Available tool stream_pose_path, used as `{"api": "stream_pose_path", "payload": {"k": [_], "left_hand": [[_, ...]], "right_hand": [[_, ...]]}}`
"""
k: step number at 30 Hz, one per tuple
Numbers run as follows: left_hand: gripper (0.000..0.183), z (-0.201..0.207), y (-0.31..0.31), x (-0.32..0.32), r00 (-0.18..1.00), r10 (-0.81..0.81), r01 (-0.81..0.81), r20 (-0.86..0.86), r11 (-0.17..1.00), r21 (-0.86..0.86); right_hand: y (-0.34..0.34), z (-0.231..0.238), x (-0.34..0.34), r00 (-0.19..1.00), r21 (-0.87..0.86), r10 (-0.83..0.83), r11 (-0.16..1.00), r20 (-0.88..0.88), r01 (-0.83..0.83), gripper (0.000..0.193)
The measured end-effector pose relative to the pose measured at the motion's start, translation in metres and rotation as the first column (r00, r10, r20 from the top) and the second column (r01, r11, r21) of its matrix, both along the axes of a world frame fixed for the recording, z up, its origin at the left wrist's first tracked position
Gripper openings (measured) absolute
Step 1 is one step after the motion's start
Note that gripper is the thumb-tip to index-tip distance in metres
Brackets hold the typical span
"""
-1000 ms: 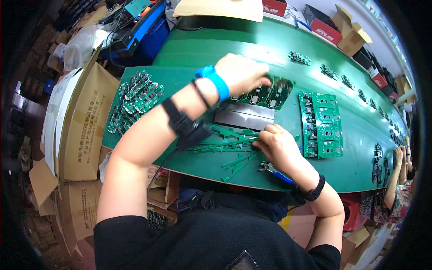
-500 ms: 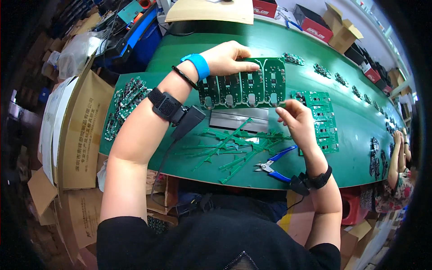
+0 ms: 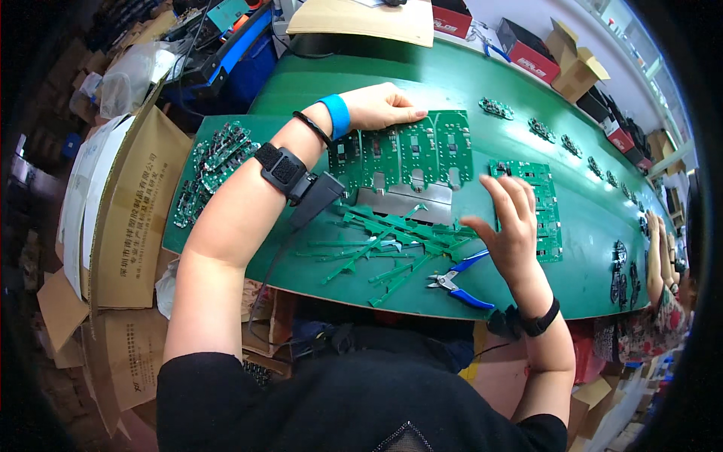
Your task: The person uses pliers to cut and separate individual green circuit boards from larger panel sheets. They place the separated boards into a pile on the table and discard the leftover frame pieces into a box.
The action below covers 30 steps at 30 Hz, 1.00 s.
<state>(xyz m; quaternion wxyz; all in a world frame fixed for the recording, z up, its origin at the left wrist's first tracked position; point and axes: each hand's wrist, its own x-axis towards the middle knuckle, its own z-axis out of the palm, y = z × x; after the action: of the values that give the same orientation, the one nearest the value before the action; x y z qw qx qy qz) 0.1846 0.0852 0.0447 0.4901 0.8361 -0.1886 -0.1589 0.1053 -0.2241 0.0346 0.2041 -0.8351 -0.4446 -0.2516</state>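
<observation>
My left hand [image 3: 384,107] grips the top edge of a green circuit board panel [image 3: 411,151] between thumb and fingers. The panel consists of several boards side by side, with notches between their lower ends. Just off its right lower corner is my right hand [image 3: 514,218], open, its fingers spread and nothing in them. Loose narrow green board strips [image 3: 392,245] lie in a heap below the panel, beside a flat grey metal piece [image 3: 414,202]. Cutters with blue handles [image 3: 459,280] rest at the right of the heap, jaws pointing left.
Small populated boards [image 3: 218,162] are piled on the left. More green panels [image 3: 548,203] lie behind my right hand. A row of small boards [image 3: 542,129] runs along the far right. Cardboard boxes [image 3: 135,211] stand left of the table; another person's arms [image 3: 659,252] show at right.
My right hand has let go near the panel's lower right corner, moved right and spread its fingers. The strip along the panel's lower edge no longer shows there; the heap has another strip.
</observation>
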Motion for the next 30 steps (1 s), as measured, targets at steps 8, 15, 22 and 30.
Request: {"api": "stream_pose_path", "payload": {"k": [8,15,22,30], "left_hand": [[0.062,0.02,-0.002,-0.022,0.989,-0.001,-0.003,0.148,1.0,0.026],[0.035,0.022,0.019,-0.075,0.999,0.031,-0.032,-0.012,0.991,-0.127],[0.027,0.002,0.013,-0.076,0.995,0.1,-0.097,0.007,0.976,-0.195],[0.025,0.006,0.008,-0.083,0.994,0.051,-0.042,0.098,0.995,-0.091]], "right_hand": [[0.055,0.037,0.027,0.978,0.01,0.202,0.979,0.053,-0.203,0.024],[0.06,0.015,0.049,0.718,0.132,0.148,0.988,-0.68,-0.079,0.022],[0.065,0.029,0.055,0.751,-0.047,0.031,0.996,-0.659,-0.082,0.023],[0.059,0.029,0.047,0.807,-0.07,0.072,0.988,-0.587,-0.139,0.021]]}}
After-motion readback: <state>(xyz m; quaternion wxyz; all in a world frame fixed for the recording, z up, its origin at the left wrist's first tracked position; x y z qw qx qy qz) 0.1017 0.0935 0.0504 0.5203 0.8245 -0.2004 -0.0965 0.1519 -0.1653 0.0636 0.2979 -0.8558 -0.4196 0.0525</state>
